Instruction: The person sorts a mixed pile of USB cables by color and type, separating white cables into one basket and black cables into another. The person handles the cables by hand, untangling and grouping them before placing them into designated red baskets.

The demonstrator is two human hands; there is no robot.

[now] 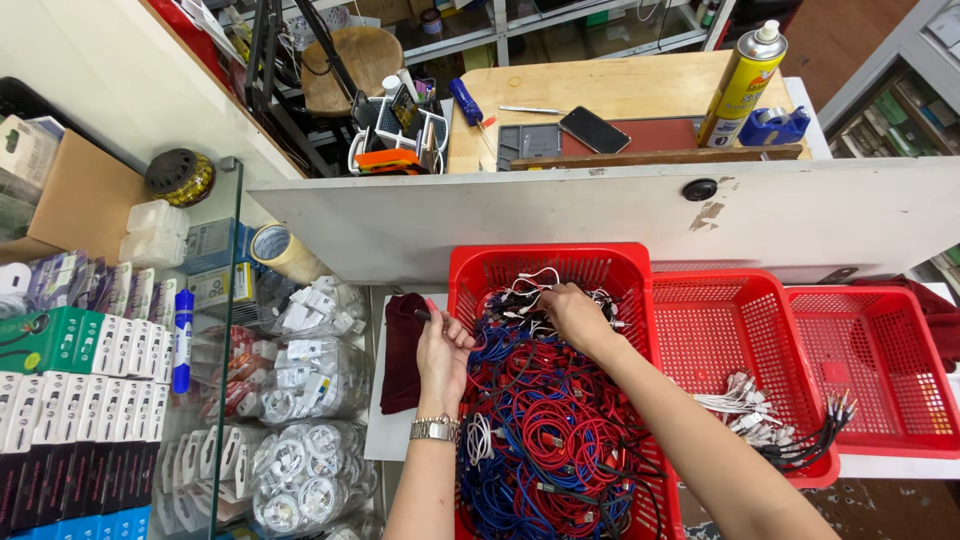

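A big red plastic basket (553,260) holds a tangle of red, blue, black and white cables (545,430). My left hand (442,352), with a metal watch on its wrist, grips the basket's left rim and pinches a dark cable end. My right hand (574,314) reaches into the far part of the basket, fingers closed around white cable ends.
Two more red baskets (752,345) (885,370) stand to the right, with white and black cables (775,425) between them. Bagged chargers (305,400) and boxed goods (80,390) fill the glass case at left. A white counter wall (600,215) rises behind; a spray can (740,85) and phone (594,129) lie above.
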